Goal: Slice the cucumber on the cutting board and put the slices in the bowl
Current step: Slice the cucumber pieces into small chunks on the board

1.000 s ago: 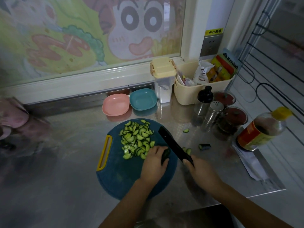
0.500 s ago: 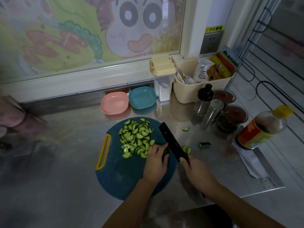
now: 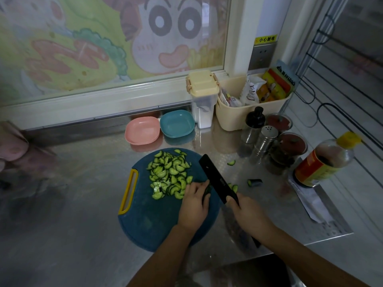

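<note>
On a blue cutting board point(image 3: 153, 224), the left hand point(image 3: 193, 208) curled round a cucumber stub point(image 3: 207, 192). The right hand point(image 3: 249, 217) gripped a black knife point(image 3: 215, 177) beside piled slices point(image 3: 169, 175).

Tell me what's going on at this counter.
A person is mid-chop. The left hand holds a short dark stub of cucumber on the blue cutting board, while the right hand grips a black knife beside it. A pile of slices lies on the board; the pink bowl and teal bowl hold none yet.
</note>
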